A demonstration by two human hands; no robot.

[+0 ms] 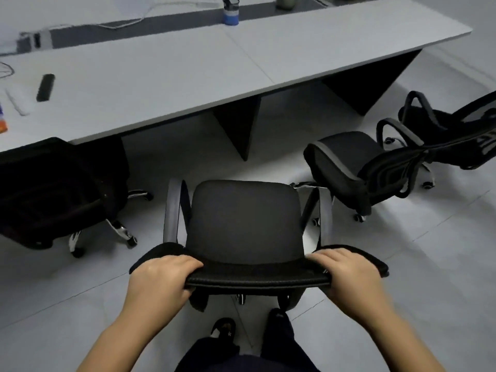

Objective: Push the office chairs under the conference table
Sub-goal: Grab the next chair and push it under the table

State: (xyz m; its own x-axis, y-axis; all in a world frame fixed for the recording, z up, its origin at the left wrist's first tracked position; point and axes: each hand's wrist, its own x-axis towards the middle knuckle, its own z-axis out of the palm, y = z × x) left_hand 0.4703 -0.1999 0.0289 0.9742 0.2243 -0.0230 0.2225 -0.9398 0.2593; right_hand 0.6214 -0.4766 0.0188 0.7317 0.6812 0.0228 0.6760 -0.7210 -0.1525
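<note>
Item: black mesh-backed office chair with grey armrests [243,224], standing on the pale tiled floor [402,264], seat facing the near long edge of the long light-grey desk [161,76] and short of it, not yet under the top. It faces the gap between two dark wedge-shaped desk supports.

Grip: left hand [158,277] and right hand [351,272] hold the top edge of the backrest, one near each end. Fingers [188,264] of both hands are curled over the front of the rim, thumbs beneath; both are clamped on the backrest.

Also on the floor: a second black office chair [61,189] at the left, its seat partly under the desk's near edge; a third black chair with a grey-trimmed seat [357,167] at the right, turned at an angle and clear of the desk; a fourth black mesh chair [442,124] just behind it, near the desk's right end.

On the desk: a black oblong remote-like object [45,87] toward the left end; a blue-banded cup holding pens [230,12] along the dark centre strip; white cable [126,20] near the far side.
</note>
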